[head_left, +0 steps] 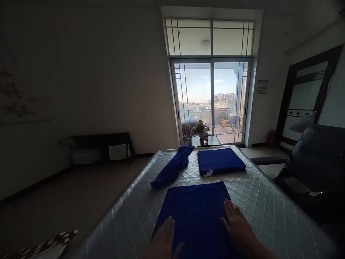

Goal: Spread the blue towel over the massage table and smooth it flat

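Note:
A folded blue cloth [198, 212] lies flat in front of me, its near end cut off by the bottom of the view. On its left side rests my left hand [163, 237], fingers stretched out and pointing away from me. My right hand [237, 221] lies along the right edge of the same cloth, fingers extended and thumb apart. Neither hand grips anything. Farther off, a second folded blue cloth [221, 160] with small white tags sits at the right. A loose, crumpled blue cloth [174, 167] lies to its left.
The cloths lie on a quilted silvery mattress [261, 201]. Past its far end stands a small dark table [198, 142] with a potted plant [201, 127] and a bottle [206, 134], before a sliding glass door [211, 104]. A dark armchair [320, 162] stands at the right.

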{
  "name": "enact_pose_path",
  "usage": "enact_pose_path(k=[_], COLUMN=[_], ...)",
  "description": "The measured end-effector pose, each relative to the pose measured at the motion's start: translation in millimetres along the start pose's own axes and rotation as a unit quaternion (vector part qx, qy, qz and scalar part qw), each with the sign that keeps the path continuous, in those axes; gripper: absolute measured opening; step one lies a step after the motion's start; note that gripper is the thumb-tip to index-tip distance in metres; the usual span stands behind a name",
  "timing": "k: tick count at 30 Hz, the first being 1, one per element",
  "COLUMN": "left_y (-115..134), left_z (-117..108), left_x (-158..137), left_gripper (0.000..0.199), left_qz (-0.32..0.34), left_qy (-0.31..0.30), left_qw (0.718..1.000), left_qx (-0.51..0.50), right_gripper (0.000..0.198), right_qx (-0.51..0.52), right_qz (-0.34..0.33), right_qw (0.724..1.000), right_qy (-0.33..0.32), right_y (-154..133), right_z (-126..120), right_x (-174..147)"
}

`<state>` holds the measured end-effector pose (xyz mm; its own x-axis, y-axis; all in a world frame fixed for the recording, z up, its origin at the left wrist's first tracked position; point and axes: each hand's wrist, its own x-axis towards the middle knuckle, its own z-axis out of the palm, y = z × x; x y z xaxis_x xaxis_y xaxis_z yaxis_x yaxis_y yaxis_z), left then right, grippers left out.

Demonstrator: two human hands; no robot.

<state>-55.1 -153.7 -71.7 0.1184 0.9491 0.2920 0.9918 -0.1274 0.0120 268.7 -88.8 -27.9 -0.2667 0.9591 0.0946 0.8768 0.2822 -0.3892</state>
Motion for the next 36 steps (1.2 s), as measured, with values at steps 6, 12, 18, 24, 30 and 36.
enact_pose_path(k=[6,12,18,24,30,36], left_y=[122,132,56,-19,-29,-29], left_z=[-30,-24,-28,-36,-33,-36], left_x=[70,95,83,65,60,62], left_gripper=[0.067,0.07,0.075,0.072,0.072,0.065], left_qz=[0.152,0.128,0.008,-0.144,-0.146,-0.125], left_qy=[-0.046,-0.085,-0.13,-0.106,-0.094,-0.104], left_qw=[0.979,0.973,0.984,0.979,0.98,0.984], left_qx=[-0.126,-0.172,-0.122,-0.099,-0.096,-0.074], right_gripper=[0.073,0.071,0.072,0.075,0.077,0.074], right_qx=[-0.012,0.001,-0.002,-0.004,-0.03,-0.054], right_qz=[-0.022,-0.024,-0.017,-0.003,0.0,-0.01], right_qw=[1.0,0.999,1.0,1.0,0.999,0.998], right_qy=[0.012,0.033,0.008,-0.02,-0.024,-0.024], right_y=[9,14,8,1,2,-3], right_z=[7,10,2,-7,-6,-19], right_x=[3,4,2,0,-1,34])
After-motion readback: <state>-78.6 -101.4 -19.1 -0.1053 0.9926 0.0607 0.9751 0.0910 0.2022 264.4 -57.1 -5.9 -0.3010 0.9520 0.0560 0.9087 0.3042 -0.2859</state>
